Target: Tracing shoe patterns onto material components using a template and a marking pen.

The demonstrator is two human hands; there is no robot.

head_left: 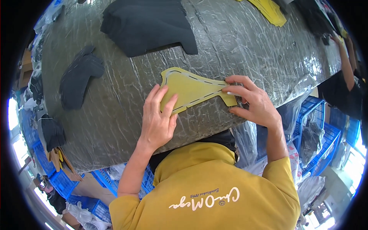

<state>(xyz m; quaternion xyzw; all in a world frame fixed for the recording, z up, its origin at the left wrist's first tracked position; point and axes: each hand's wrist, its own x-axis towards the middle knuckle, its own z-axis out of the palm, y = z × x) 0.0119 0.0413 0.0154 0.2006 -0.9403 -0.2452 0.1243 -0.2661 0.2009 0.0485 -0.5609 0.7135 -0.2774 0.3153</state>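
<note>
A flat yellow pattern piece (193,90) lies on the table in front of me. It is broad at the left, narrows to a neck at the right and has a short tab there. Dark dashes run along its borders. My left hand (158,119) rests on its broad end, fingers stretched out and slightly spread. At the narrow end, my right hand (251,97) curls its fingers onto the neck, with the thumb near the tab. The fingers cover part of that end.
The table (122,126) has a wrinkled, shiny grey covering. A stack of dark fabric pieces (149,27) lies beyond my hands, smaller dark pieces (81,76) at left, yellow pieces (268,11) at far right. Blue crates (318,145) stand below. Another person's arm (347,65) shows at right.
</note>
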